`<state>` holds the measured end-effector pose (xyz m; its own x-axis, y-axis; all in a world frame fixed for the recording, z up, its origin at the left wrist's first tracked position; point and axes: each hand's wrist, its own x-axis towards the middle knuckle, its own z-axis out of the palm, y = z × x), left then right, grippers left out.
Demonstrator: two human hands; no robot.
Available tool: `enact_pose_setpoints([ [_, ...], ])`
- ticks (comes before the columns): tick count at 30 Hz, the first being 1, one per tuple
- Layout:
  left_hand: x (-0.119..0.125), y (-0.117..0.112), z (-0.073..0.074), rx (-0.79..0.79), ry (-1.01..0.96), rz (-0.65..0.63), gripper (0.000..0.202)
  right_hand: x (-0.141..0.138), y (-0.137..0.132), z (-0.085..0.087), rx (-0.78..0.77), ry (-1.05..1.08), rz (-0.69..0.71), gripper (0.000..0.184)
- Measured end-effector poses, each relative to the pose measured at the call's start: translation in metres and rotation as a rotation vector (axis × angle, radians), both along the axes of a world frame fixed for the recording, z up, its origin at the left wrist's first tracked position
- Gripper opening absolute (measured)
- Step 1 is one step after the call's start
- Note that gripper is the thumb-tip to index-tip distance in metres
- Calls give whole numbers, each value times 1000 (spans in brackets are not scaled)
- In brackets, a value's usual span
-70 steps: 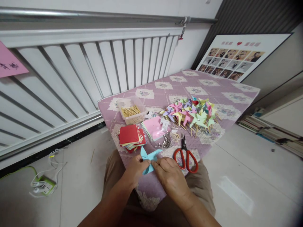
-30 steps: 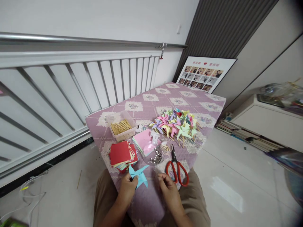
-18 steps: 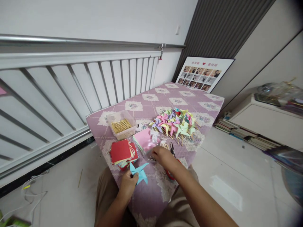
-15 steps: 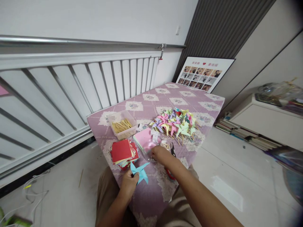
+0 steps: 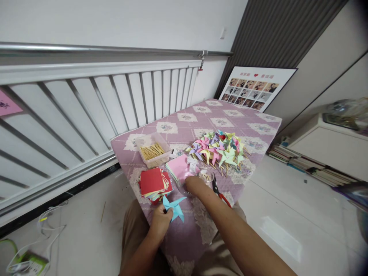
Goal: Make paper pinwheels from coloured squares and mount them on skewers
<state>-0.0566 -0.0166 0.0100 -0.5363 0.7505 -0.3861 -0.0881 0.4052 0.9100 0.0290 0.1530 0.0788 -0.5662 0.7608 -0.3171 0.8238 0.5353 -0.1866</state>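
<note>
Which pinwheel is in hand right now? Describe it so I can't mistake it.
Start at the purple quilted table. At its near edge, just in front of the red-topped paper stack, the left hand pinches a blue pinwheel. It is one solid light blue piece on its own, well apart from the mixed pastel pinwheel pile farther back.

Right hand (image 5: 193, 184) is off the blue pinwheel (image 5: 175, 207) now, reaching forward between the pink paper stack (image 5: 178, 168) and the small clear cup (image 5: 206, 176). Left hand (image 5: 160, 223) holds the pinwheel alone. The right forearm now covers the scissors (image 5: 215, 186) handles.
</note>
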Motion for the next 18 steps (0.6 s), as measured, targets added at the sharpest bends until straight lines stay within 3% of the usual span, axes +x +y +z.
enact_pose_setpoints([
  [5, -1, -1, -3, 46, 23, -26, 13, 18, -2, 18, 9, 54, 43, 15],
  [10, -2, -3, -8, 28, 25, -22, 19, 59, -33, 30, -23, 174, 99, 18],
  [12, -2, -3, -9, 36, 0, -30, 21, 73, -50, 20, -44, 180, 87, 14],
  [18, -2, -4, -13, 3, -17, -20, 24, 86, -77, -33, -18, 205, -65, 15],
])
